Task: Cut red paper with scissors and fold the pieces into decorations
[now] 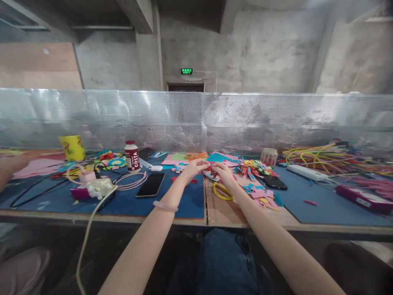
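My left hand and my right hand meet above the table's middle, fingers pinched together. Between their fingertips is a small red piece, which looks like paper or felt; its shape is mostly hidden. Scissors with yellow handles lie just below my right hand, blades partly covered by it. Red scraps rest beside my left hand. To the right of my right hand are a heap of colourful cut strips and a pile of pink, blue and yellow scraps.
A black phone, a Costa bottle and a taped power strip with cables stand left. Another phone, a white power strip and bundled coloured stems lie right. Another person's arm reaches in at far left.
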The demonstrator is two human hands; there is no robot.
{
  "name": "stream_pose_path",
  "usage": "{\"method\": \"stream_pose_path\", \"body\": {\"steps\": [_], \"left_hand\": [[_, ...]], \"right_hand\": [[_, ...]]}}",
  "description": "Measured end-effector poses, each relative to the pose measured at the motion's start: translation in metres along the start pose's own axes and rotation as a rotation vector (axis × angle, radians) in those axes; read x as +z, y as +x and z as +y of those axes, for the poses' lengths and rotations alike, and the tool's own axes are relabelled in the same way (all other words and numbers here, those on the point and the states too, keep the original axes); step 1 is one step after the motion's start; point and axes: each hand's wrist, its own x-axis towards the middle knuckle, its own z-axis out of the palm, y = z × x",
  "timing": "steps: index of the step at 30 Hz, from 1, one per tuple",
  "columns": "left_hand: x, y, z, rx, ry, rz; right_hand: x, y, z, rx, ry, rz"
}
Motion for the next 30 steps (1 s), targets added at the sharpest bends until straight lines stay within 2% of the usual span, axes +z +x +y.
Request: {"method": "stream_pose_path", "body": {"steps": [30], "left_hand": [[0.0003,-0.0015,0.0017,-0.009,0.024,-0.019]], "right_hand": [[0.001,-0.0021,-0.0047,0.068,0.092,-0.015]]}}
